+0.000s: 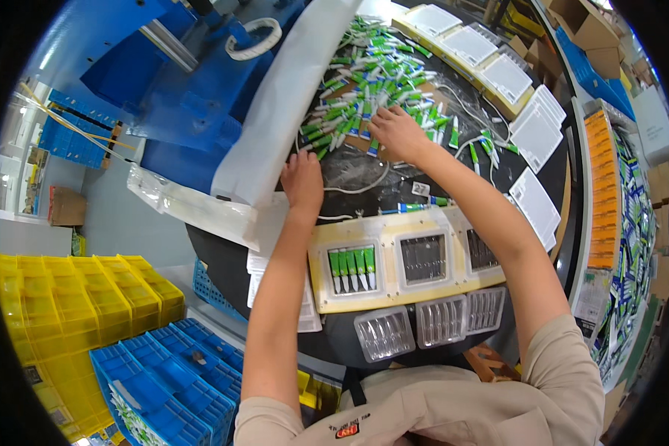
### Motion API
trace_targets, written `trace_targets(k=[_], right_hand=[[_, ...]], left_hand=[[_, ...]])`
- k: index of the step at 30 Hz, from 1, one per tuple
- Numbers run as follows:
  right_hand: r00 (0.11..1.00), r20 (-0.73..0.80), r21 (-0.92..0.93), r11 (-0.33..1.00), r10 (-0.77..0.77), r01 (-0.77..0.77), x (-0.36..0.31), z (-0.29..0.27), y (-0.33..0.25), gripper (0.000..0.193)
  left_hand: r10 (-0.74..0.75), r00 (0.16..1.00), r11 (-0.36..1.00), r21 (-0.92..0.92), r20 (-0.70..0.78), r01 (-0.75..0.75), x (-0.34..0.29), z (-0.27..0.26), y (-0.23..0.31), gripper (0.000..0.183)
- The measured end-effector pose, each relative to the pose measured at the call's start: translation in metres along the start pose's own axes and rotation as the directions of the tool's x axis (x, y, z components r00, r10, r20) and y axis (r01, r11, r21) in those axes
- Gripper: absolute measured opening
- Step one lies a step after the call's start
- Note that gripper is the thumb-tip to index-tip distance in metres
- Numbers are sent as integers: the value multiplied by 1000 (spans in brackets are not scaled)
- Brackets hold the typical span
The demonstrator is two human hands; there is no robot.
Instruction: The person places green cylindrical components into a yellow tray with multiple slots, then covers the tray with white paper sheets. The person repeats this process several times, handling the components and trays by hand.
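A heap of small green-and-white tubes (416, 78) lies across the far middle of a dark table. My right hand (400, 134) reaches into the heap's near side, fingers bent inward among the tubes; whatever they grip is hidden. At the heap's left edge my left hand (302, 180) is curled beside some green tubes, and its contents cannot be made out either. Closer to me stands a pale yellow frame (386, 232) with three windows. The left window holds a clear tray with several tubes (352, 267) in a row; the middle tray (424, 259) shows no tubes.
Several clear moulded trays (384, 332) lie along the near table edge. A second yellow frame (524, 100) and white panels (535, 201) are on the right. White sheeting (264, 141) hangs beside blue machinery at left. Yellow crates (74, 312) and blue crates (171, 372) stand lower left.
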State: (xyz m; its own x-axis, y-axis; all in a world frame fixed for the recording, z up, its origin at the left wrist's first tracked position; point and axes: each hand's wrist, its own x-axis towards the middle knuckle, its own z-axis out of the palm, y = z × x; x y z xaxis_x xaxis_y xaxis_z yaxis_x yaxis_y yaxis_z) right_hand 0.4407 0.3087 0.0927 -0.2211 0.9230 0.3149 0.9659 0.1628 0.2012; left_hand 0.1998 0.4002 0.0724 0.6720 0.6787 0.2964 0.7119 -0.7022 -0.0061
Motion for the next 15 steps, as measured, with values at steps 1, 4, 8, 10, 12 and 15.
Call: trace_targets(k=[1,4,8,10,12,15], right_hand=[[1000,2,7,1000,2,-2,-6,-1,2,17],[995,-90,22,998,-51,54,-18,-14,3,15],[947,-190,458,877,258,-147,-66,-72,-21,14],[861,-260,608,767,437,-205,-117,-111,-60,15],[892,-284,503,846,352,-174,-166,-138,-103,21],[967,-212,446,895,138,-30,-204,-142,-143,25]], left_hand=[[55,996,998,-22,-69,-57,-5,-5,-1,8],[3,983,989,-142,-184,-30,-27,-32,19,14],[-81,996,830,-555,-34,49,-116,-87,76,24],[-30,994,792,-610,-102,-38,-151,-102,104,31],[20,990,803,-588,-137,-98,-176,-106,124,36],[46,981,803,-576,-190,-149,-190,-100,142,38]])
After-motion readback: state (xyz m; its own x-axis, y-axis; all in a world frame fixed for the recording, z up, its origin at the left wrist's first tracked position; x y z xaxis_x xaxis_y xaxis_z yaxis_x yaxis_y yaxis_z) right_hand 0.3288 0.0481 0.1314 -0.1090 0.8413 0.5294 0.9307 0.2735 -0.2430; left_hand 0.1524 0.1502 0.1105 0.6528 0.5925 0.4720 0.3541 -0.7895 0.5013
